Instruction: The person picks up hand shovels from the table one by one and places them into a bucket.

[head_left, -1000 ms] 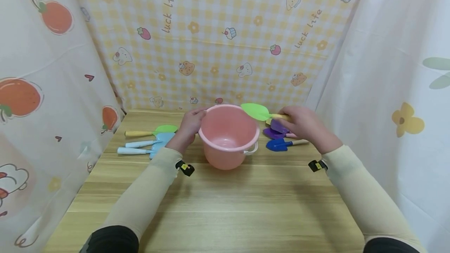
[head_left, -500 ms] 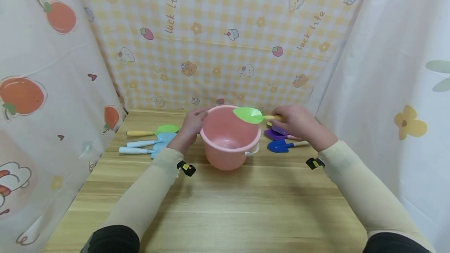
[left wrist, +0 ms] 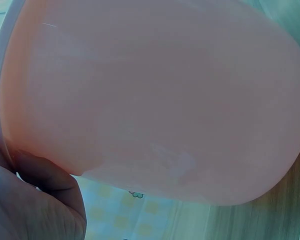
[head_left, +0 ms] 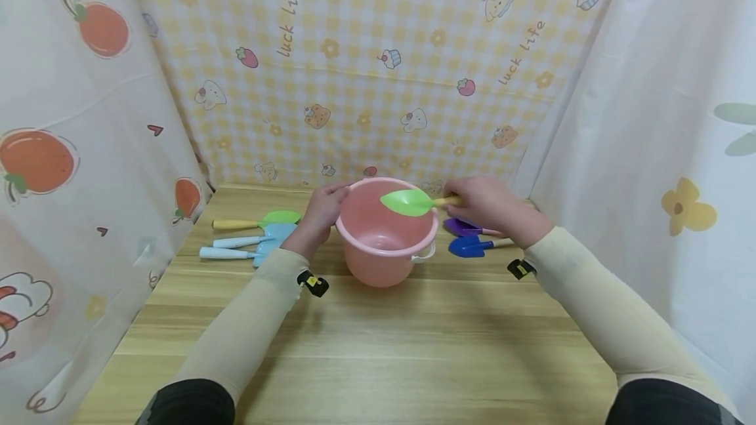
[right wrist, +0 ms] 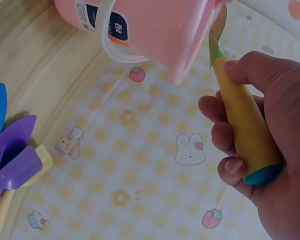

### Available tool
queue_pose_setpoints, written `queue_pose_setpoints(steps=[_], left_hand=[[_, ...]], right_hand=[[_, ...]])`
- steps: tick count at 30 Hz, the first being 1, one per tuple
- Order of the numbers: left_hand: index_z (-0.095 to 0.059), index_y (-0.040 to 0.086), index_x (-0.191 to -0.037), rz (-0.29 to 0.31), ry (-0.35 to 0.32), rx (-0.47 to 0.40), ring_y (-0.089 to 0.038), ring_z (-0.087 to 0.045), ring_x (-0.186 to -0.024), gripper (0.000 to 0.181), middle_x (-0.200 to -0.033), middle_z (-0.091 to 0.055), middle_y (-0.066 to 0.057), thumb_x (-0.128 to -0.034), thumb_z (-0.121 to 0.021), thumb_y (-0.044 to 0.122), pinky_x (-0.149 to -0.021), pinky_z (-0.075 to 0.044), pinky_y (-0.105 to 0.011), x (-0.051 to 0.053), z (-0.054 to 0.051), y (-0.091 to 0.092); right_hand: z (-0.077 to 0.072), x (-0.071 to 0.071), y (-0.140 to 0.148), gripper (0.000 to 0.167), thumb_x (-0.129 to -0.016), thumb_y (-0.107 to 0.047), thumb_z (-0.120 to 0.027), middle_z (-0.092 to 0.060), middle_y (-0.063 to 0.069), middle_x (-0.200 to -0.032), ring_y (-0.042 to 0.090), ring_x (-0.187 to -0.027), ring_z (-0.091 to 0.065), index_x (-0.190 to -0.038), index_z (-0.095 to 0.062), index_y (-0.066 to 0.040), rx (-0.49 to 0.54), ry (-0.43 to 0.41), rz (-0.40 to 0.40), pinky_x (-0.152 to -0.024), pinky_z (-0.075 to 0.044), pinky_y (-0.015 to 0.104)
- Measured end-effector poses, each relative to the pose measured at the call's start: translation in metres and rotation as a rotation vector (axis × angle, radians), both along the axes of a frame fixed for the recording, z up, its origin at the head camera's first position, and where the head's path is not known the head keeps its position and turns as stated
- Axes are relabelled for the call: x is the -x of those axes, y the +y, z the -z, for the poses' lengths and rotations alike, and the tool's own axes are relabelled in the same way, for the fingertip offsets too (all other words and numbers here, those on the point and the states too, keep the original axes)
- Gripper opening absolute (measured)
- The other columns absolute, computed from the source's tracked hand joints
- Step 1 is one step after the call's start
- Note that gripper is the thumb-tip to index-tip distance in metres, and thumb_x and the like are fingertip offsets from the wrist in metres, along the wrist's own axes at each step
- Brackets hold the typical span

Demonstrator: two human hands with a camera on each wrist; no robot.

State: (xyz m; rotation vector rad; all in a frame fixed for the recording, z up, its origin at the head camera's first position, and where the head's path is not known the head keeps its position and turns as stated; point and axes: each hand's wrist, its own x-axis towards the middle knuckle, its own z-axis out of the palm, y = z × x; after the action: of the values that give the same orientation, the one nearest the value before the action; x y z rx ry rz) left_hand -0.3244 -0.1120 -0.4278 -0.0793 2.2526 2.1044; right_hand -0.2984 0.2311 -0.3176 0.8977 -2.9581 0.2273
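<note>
Leftward from the earlier frames, the right hand (head_left: pixel 489 207) has brought a green shovel (head_left: pixel 407 202) over the mouth of the pink bucket (head_left: pixel 378 271) at frame centre, fingers wrapped round the yellow handle. The left hand (head_left: pixel 320 215) grips the bucket's left rim. Desk (head_left: pixel 413 359) surface stretches from the bucket to the bottom edge, between the sleeves. Two light blue shovels (head_left: pixel 229 253), left, are partly covered by the left arm; a purple shovel (head_left: pixel 459 227), right, is partly hidden. Blade height above the rim is hard to judge.
</note>
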Motion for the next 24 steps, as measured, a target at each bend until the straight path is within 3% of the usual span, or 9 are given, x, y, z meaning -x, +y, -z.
queue_pose_setpoints(steps=[6,12,24], left_hand=[[-0.069,0.018,-0.152,-0.003,-0.004,0.001,-0.024,-0.07,-0.121,0.043,-0.144,-0.071,-0.008,-0.1155,-0.057,0.037,-0.09,-0.062,-0.033,0.0,-0.001,0.0],[-0.069,0.017,-0.152,-0.011,-0.007,0.003,-0.023,-0.07,-0.119,0.044,-0.144,-0.071,-0.008,-0.1151,-0.057,0.038,-0.086,-0.061,-0.031,0.0,-0.002,0.0],[-0.068,0.015,-0.153,-0.012,-0.018,0.012,-0.021,-0.07,-0.113,0.045,-0.145,-0.07,-0.009,-0.1149,-0.057,0.037,-0.081,-0.059,-0.028,-0.001,-0.003,0.0]], right_hand=[[-0.001,0.003,-0.01,0.014,-0.102,-0.028,-0.082,-0.074,-0.005,-0.092,0.018,-0.078,-0.067,-0.11,-0.077,-0.018,-0.049,-0.038,-0.014,-0.075,-0.06,0.04],[-0.001,0.005,-0.02,0.007,-0.102,-0.024,-0.082,-0.073,-0.007,-0.091,0.018,-0.081,-0.067,-0.105,-0.077,-0.022,-0.026,-0.125,-0.045,-0.078,-0.062,0.038],[0.003,0.007,-0.037,0.012,-0.099,-0.026,-0.086,-0.072,-0.005,-0.095,0.018,-0.083,-0.066,-0.103,-0.077,-0.019,-0.075,-0.113,-0.102,-0.08,-0.06,0.036]])
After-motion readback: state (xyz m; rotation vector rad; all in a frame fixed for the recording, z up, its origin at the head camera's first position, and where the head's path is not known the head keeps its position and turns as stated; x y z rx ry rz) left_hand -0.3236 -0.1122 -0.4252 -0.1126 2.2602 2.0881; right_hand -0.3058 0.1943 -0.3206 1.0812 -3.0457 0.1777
